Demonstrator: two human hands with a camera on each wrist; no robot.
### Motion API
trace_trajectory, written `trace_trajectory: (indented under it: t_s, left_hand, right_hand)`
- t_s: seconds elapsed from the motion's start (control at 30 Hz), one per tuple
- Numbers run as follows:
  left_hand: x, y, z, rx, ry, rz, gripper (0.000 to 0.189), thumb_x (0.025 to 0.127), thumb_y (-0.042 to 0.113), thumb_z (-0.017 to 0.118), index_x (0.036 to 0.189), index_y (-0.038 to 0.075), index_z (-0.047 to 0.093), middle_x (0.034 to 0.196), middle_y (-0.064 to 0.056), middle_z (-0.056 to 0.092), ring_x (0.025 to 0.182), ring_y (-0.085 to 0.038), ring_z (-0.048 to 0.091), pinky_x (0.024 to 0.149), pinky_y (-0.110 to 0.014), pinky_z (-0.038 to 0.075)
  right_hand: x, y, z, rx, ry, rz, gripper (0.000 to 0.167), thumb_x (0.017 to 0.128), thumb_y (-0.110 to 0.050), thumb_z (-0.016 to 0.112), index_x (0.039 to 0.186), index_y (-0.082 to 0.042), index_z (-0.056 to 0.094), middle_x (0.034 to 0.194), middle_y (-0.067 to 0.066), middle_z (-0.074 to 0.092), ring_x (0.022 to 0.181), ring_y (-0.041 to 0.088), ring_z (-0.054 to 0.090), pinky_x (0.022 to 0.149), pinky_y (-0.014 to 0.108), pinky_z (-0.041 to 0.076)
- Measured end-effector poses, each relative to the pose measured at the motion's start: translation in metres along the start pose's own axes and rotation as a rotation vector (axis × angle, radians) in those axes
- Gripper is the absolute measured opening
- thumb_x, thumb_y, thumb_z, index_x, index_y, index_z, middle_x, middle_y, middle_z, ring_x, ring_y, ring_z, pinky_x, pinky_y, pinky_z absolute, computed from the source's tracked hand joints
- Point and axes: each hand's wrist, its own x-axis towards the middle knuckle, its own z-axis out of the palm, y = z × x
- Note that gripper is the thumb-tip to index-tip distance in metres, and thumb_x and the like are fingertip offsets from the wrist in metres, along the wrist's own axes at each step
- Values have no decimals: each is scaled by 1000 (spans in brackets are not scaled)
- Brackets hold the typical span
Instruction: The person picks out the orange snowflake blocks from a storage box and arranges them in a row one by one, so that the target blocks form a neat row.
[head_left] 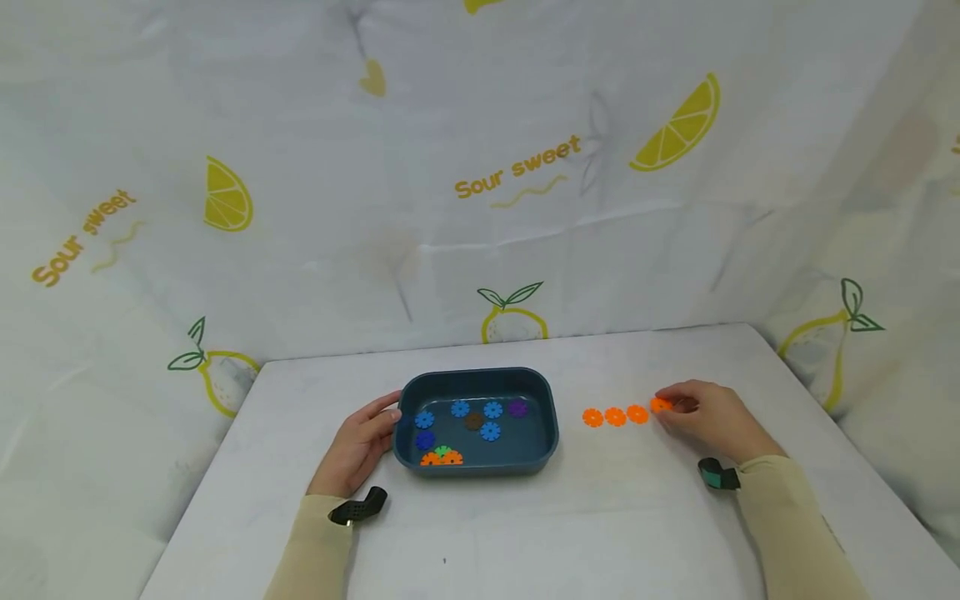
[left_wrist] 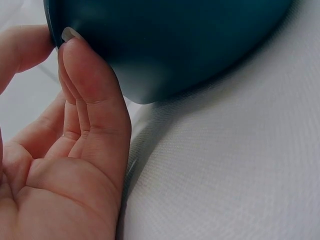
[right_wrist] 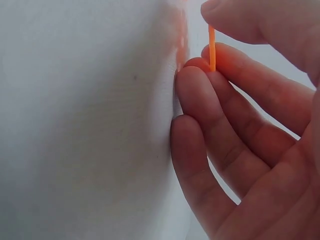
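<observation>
A dark teal tray (head_left: 525,446) stands on the table, holding several toothed discs: blue ones (head_left: 490,431), a brown one (head_left: 474,421), a purple one (head_left: 518,407), a green one (head_left: 443,451) and orange ones (head_left: 452,457). My left hand (head_left: 356,446) grips the tray's left rim between thumb and fingers, as the left wrist view also shows. Right of the tray, my right hand (head_left: 708,414) pinches an orange disc (right_wrist: 212,50), which appears edge-on in the right wrist view. Three orange discs (head_left: 616,416) lie in a row just left of that hand.
A white cloth covers the table (head_left: 570,533). Behind it hangs a white curtain (head_left: 420,208) printed with lemons and lettering. Black straps with small devices (head_left: 358,507) sit at both wrists.
</observation>
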Motion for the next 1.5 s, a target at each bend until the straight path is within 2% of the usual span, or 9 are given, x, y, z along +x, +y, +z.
trace_trajectory:
  t_s: [0.33, 0.77, 0.9, 1.5]
  left_hand:
    - [0, 0, 0, -4, 3, 2, 55, 106, 24, 71, 157, 12, 54, 139, -5, 71, 111, -17, 71, 97, -30, 61]
    - [-3, 5, 5, -10, 24, -7, 51, 106, 23, 70, 155, 12, 57, 143, -7, 69, 113, -18, 70, 98, -29, 61]
    - [-2, 4, 5, -2, 28, -8, 52, 107, 23, 70, 156, 12, 56, 142, -6, 69, 112, -18, 70, 97, -29, 61]
    - [0, 2, 1, -4, 4, -12, 55, 105, 26, 72, 156, 13, 55, 144, -7, 68, 114, -18, 70, 99, -29, 60]
  right_hand:
    - [1, -1, 4, -5, -4, 6, 37, 94, -29, 83, 125, -10, 77, 111, 5, 74, 97, 19, 62, 79, 27, 52]
    - [1, -2, 4, -19, 6, 11, 37, 95, -28, 82, 125, -8, 77, 112, 8, 72, 97, 21, 61, 82, 33, 52]
    - [1, 0, 5, -19, 10, 4, 36, 94, -28, 82, 124, -8, 77, 112, 9, 72, 97, 22, 61, 81, 31, 52]
    - [4, 1, 6, -29, 12, 2, 33, 95, -27, 82, 123, -10, 77, 108, 6, 72, 95, 20, 61, 79, 29, 51]
